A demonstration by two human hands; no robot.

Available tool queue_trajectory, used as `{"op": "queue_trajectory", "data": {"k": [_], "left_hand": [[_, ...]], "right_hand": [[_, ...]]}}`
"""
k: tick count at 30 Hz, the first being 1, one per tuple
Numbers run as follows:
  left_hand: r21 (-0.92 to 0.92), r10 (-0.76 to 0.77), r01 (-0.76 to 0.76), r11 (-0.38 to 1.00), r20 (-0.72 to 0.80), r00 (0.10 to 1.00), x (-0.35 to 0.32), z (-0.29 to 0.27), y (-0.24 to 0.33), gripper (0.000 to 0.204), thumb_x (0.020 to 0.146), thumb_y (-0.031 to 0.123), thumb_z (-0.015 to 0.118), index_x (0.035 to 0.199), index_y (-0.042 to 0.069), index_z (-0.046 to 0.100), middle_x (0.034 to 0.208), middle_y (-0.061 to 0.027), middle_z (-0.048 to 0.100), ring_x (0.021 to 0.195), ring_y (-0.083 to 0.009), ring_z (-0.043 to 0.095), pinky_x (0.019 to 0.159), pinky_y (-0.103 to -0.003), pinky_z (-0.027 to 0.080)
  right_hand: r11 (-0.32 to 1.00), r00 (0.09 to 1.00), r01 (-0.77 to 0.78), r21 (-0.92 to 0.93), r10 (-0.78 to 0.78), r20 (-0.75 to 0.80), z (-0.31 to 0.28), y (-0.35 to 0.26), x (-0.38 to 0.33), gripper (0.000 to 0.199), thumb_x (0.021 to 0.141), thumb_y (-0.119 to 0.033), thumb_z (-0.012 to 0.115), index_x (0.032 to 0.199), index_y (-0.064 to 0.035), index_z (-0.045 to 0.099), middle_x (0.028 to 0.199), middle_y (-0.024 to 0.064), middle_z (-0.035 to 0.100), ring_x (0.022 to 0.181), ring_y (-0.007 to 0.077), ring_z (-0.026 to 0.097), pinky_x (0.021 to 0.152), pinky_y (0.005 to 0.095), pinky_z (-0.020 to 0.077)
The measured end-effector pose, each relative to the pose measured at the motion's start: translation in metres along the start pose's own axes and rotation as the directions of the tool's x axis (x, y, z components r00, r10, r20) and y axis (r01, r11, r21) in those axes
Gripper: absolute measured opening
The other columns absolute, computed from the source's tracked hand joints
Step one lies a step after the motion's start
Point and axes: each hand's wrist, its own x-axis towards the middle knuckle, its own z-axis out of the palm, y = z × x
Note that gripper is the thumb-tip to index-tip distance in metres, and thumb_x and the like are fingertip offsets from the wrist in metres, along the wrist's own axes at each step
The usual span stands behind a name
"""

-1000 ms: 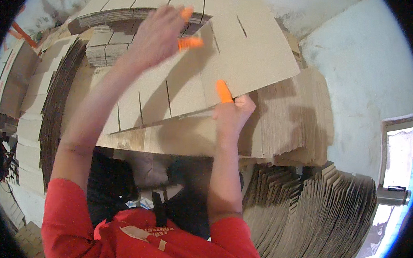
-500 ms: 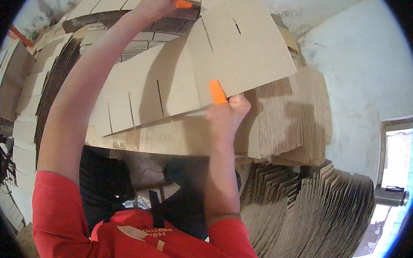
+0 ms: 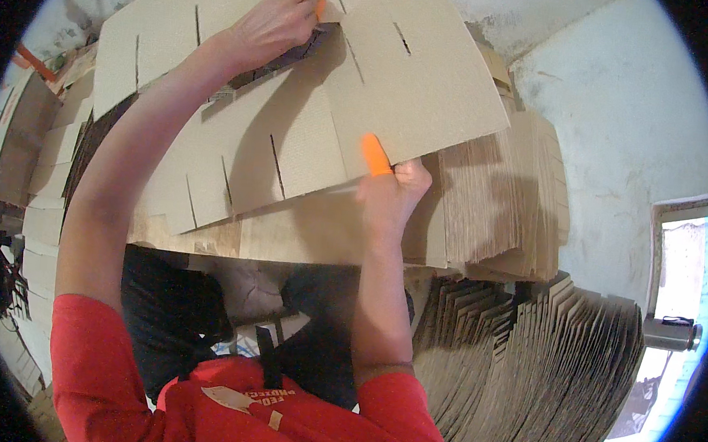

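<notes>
1. Holding a slotted cardboard sheet at two points keeps it flat and steady; it lies at 12 o'clock, over the cardboard-covered table.
2. Your left hand reaches far out, arm nearly straight, fingers closed on the sheet's far part, an orange finger cot showing.
3. Your right hand pinches the sheet's near edge, its orange-capped thumb pressed on top.
4. Stacks of flat cardboard stand at 4 o'clock.
</notes>
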Motion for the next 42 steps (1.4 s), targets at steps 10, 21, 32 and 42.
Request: {"op": "queue_trajectory", "data": {"k": [10, 21, 32, 42], "left_hand": [[-0.028, -0.021, 0.015, 0.999, -0.198, 0.98, -0.028, 0.001, -0.001, 0.037, 0.078, 0.009, 0.057, 0.113, -0.004, 0.057, 0.129, -0.0173, 0.051, 0.109, -0.0295, 0.053, 0.085, -0.035, 0.054], [-0.059, 0.299, -0.312, 0.948, -0.163, 0.94, -0.055, -0.045, 0.052, 0.029, 0.074, 0.015, 0.059, 0.097, -0.002, 0.063, 0.125, -0.0181, 0.053, 0.109, -0.0267, 0.053, 0.079, -0.034, 0.054], [-0.557, -0.007, -0.027, 0.83, -0.059, 0.998, -0.099, -0.074, 0.141, 0.049, 0.075, 0.027, 0.071, 0.116, 0.001, 0.062, 0.117, -0.0134, 0.061, 0.105, -0.0275, 0.057, 0.077, -0.041, 0.053], [-0.099, -0.311, 0.295, 0.95, -0.255, 0.916, 0.007, 0.045, -0.012, 0.05, 0.081, 0.024, 0.07, 0.126, 0.008, 0.055, 0.123, -0.0072, 0.061, 0.111, -0.0285, 0.055, 0.09, -0.04, 0.048]], "right_hand": [[0.999, 0.997, 0.037, 0.009, -0.038, 0.064, 0.001, -0.007, -0.004, 0.03, 0.075, 0.013, 0.055, 0.054, -0.0063, 0.047, 0.048, -0.0011, 0.046, 0.041, 0.0052, 0.045, 0.036, 0.0234, 0.0326], [0.98, 0.987, 0.087, -0.178, -0.06, 0.152, -0.011, 0.009, 0.007, 0.011, 0.075, 0.009, 0.061, 0.07, -0.0001, 0.057, 0.056, 0.0027, 0.054, 0.045, 0.0092, 0.051, 0.042, 0.0248, 0.0391], [0.969, 0.981, 0.195, -0.148, -0.192, 0.038, -0.005, -0.01, 0.0, 0.015, 0.07, 0.013, 0.056, 0.081, 0.0041, 0.06, 0.062, 0.0111, 0.059, 0.05, 0.0175, 0.057, 0.046, 0.0331, 0.0452], [0.936, 0.957, 0.29, -0.201, -0.282, 0.067, 0.003, -0.009, -0.005, 0.01, 0.076, 0.012, 0.054, 0.079, 0.0028, 0.056, 0.061, 0.008, 0.056, 0.048, 0.0136, 0.054, 0.041, 0.0326, 0.0417]]}}
